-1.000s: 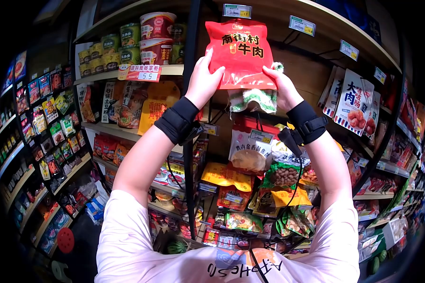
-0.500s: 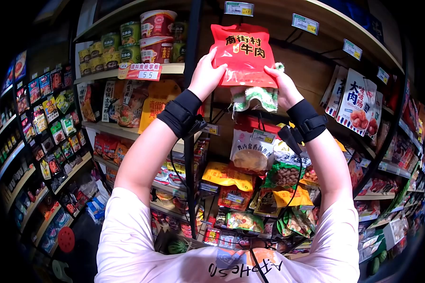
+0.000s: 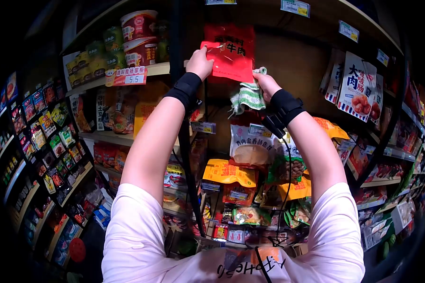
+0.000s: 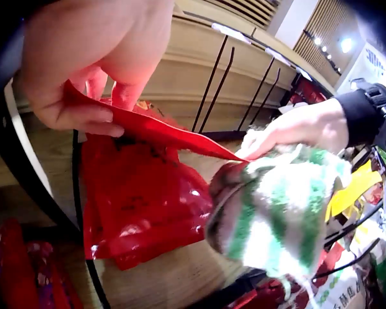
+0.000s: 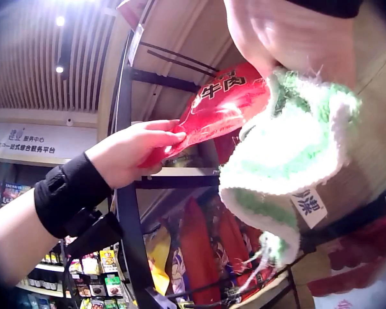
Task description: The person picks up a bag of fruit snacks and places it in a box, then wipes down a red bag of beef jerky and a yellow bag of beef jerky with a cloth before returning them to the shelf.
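Note:
A red pouch (image 3: 233,66) with black and gold lettering is up in front of the upper shelf in the head view. My left hand (image 3: 199,63) pinches its left edge, fingers curled over the red film, as the left wrist view also shows. My right hand (image 3: 268,86) grips a green-and-white striped cloth (image 3: 248,98) right at the pouch's lower right corner. The cloth hangs down in loose folds with frayed threads. In the left wrist view, a red edge spans between both hands, and glossy red packaging (image 4: 148,206) shows below it.
Black display hooks (image 4: 215,84) stick out from the wooden back panel. White pouches (image 3: 356,87) hang at right. Cup noodles (image 3: 139,37) stand on the left shelf beside a dark upright post (image 3: 177,42). Yellow bags (image 3: 229,173) and other snack packs hang below.
The pouch has turned and shifted left, and its face looks darker now. My left hand pinches nearer its edge. The cloth hangs more beside the pouch than under it. The head view has shifted.

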A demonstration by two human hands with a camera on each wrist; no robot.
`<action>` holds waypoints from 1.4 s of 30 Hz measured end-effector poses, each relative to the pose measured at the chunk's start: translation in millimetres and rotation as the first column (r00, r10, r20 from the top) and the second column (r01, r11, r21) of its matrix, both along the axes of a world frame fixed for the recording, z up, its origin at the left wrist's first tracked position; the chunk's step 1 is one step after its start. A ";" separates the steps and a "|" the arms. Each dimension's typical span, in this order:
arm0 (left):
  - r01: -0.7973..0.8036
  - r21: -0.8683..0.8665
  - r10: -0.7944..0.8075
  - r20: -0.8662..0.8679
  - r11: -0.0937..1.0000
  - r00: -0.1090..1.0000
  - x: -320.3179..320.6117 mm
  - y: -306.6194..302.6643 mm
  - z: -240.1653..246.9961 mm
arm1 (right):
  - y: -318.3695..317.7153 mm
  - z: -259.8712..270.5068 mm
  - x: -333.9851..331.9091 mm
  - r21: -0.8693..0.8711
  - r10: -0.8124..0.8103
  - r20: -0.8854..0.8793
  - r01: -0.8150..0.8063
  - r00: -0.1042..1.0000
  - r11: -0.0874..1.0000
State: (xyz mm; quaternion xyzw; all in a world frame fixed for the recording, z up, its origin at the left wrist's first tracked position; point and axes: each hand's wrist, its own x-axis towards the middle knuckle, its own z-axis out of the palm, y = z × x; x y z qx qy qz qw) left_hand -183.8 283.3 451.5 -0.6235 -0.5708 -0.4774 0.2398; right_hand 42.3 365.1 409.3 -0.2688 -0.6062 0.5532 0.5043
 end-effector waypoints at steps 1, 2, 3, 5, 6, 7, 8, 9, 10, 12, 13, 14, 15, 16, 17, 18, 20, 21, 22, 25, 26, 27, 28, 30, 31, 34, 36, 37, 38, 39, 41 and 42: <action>0.032 0.047 -0.032 0.003 0.998 0.999 -8.8 14.8 -7.6 | -5.6 -4.1 8.1 -0.047 0.029 0.012 -0.028 1.000 0.999; 0.065 0.091 -0.066 0.006 0.994 0.998 -17.4 29.7 -15.8 | -11.5 -8.9 17.3 -0.097 0.056 0.022 -0.054 0.998 0.994; 0.112 0.055 -0.113 0.003 0.992 0.994 -25.4 41.5 -19.4 | -15.6 -11.8 27.2 -0.086 0.077 0.008 -0.076 0.997 0.993; 0.235 0.014 -0.235 0.090 0.972 0.968 -31.3 56.2 -28.1 | -19.3 -14.4 52.9 -0.056 0.097 -0.002 -0.097 0.995 0.994; 0.213 -0.037 -0.209 0.086 0.976 0.974 -28.4 51.7 -28.8 | -35.5 -12.5 66.2 -0.041 0.105 -0.036 -0.107 0.994 0.993; 0.185 -0.149 -0.168 0.124 0.971 0.978 -30.0 52.8 -27.4 | -46.8 -12.0 80.3 -0.013 0.083 -0.057 -0.084 0.995 0.996; 0.129 -0.158 -0.115 0.092 0.979 0.989 -19.2 38.2 -26.3 | -69.1 -9.7 93.5 0.018 0.036 -0.082 -0.035 0.996 0.999; 0.131 -0.194 -0.112 0.106 0.972 0.988 -20.5 39.7 -24.7 | -79.2 -11.1 110.3 0.057 0.041 -0.103 -0.035 0.994 0.998; 0.130 -0.125 -0.128 0.025 0.984 0.992 -22.3 41.0 -26.1 | -84.7 -13.9 128.3 0.110 0.032 -0.119 -0.019 0.992 0.994; 0.071 0.178 -0.032 -0.213 0.981 0.976 -27.7 47.4 -31.9 | -125.2 -19.2 168.5 0.170 0.052 -0.132 -0.029 0.990 0.985; 0.231 0.106 -0.213 -0.158 0.967 0.964 -11.0 18.9 -28.8 | -135.1 -23.9 188.9 0.091 0.106 -0.180 -0.091 0.978 0.992; 0.234 -0.009 -0.234 -0.100 0.972 0.967 9.1 -13.0 -31.0 | -156.6 -35.6 204.9 0.190 -0.003 -0.192 0.041 0.981 0.981; 0.350 -0.094 -0.330 0.180 0.932 0.927 50.7 -52.7 -42.4 | -177.5 -48.7 222.5 0.118 0.043 -0.262 -0.012 0.964 0.993; 0.478 0.239 -0.475 -0.075 0.845 0.877 38.1 -37.4 -66.6 | -190.6 -69.7 242.6 0.136 0.047 -0.327 -0.002 0.944 0.991; 0.691 0.243 -0.728 0.114 0.681 0.676 70.3 -71.8 -75.3 | -205.3 -91.3 258.0 0.102 -0.080 -0.383 0.129 0.920 0.986; 0.609 0.325 -0.661 0.072 0.724 0.747 101.7 -124.2 -108.1 | -224.3 -115.5 272.5 0.008 -0.105 -0.460 0.123 0.882 0.992; 0.665 0.294 -0.718 0.130 0.686 0.683 137.2 -170.8 -169.7 | -252.1 -179.2 296.2 -0.106 -0.344 -0.507 0.339 0.790 0.935; 0.753 0.232 -0.788 0.179 0.615 0.589 149.1 -188.2 -205.5 | -257.8 -221.5 316.3 -0.151 -0.541 -0.432 0.533 0.722 0.832; 0.804 0.032 -0.799 0.136 0.594 0.585 151.1 -198.9 -234.9 | -268.2 -260.0 330.4 -0.242 -0.625 -0.386 0.580 0.678 0.778; 0.857 -0.364 -0.593 0.619 0.364 0.515 175.8 -199.3 -332.9 | -300.6 -362.5 371.2 -0.475 -0.760 -0.182 0.621 0.624 0.624; 0.862 -0.404 -0.436 0.746 0.305 0.504 182.9 -195.2 -362.0 | -312.3 -388.2 384.7 -0.509 -0.747 -0.121 0.605 0.654 0.612; 0.847 -0.430 -0.412 0.743 0.312 0.528 186.9 -192.6 -388.4 | -322.6 -407.2 394.6 -0.537 -0.746 -0.079 0.602 0.661 0.590; 0.831 -0.455 -0.388 0.737 0.322 0.554 189.7 -188.6 -411.4 | -331.3 -410.6 396.7 -0.583 -0.745 -0.060 0.582 0.665 0.567; 0.783 -0.559 -0.383 0.684 0.272 0.621 197.6 -182.1 -438.0 | -336.9 -421.8 403.4 -0.587 -0.723 -0.024 0.576 0.691 0.570; 0.787 -0.576 -0.394 0.686 0.220 0.612 203.9 -181.7 -444.1 | -336.5 -423.7 404.9 -0.613 -0.710 -0.030 0.548 0.704 0.569; 0.765 -0.630 -0.428 0.658 0.137 0.619 228.7 -178.5 -449.2 | -326.2 -429.1 397.7 -0.589 -0.687 -0.041 0.537 0.726 0.603; 0.764 -0.635 -0.449 0.653 0.114 0.610 251.5 -179.6 -445.7 | -319.7 -451.6 398.6 -0.601 -0.655 -0.082 0.487 0.751 0.634; 0.798 -0.595 -0.431 0.697 0.100 0.574 261.9 -180.6 -452.8 | -317.6 -456.8 396.6 -0.590 -0.643 -0.078 0.484 0.762 0.646; 0.804 -0.585 -0.452 0.692 0.106 0.563 271.7 -183.9 -457.2 | -316.8 -461.5 394.6 -0.581 -0.629 -0.072 0.481 0.774 0.657; 0.803 -0.592 -0.446 0.700 0.076 0.558 281.3 -187.0 -458.1 | -317.6 -467.4 396.4 -0.591 -0.604 -0.059 0.460 0.795 0.663; 0.800 -0.599 -0.467 0.697 0.036 0.544 294.7 -191.3 -468.6 | -320.9 -475.5 401.5 -0.642 -0.572 -0.054 0.410 0.819 0.648; 0.786 -0.617 -0.457 0.693 0.025 0.558 299.8 -195.8 -475.0 | -323.8 -474.8 404.1 -0.657 -0.554 -0.060 0.385 0.830 0.648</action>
